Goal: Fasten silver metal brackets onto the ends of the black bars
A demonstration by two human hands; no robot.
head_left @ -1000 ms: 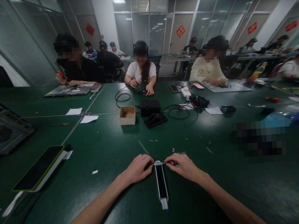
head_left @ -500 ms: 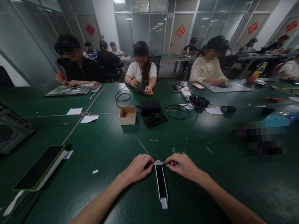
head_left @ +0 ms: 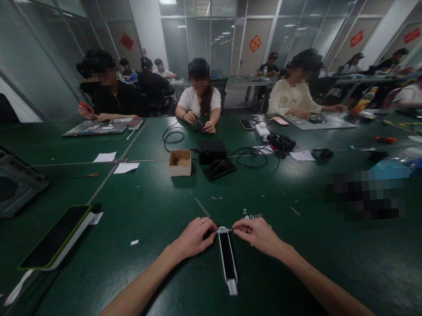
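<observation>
The clearest change is across the desk (head_left: 170,200), where the co-worker in the pale yellow top (head_left: 282,96) now stretches one hand (head_left: 338,109) out towards the far right corner of the grey board (head_left: 325,124), away from the other hand, where both were close together before. Nearer, the person's own right hand (head_left: 258,232) has its fingers less curled, and more of the small shiny rings (head_left: 252,216) show behind it. The co-worker in the white top (head_left: 186,101) has one hand (head_left: 208,127) slightly closer to the other.

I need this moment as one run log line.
left hand: fingertips at slim device, far end, left side; right hand: fingertips opposite, right side; small shiny pieces: by right hand
</observation>
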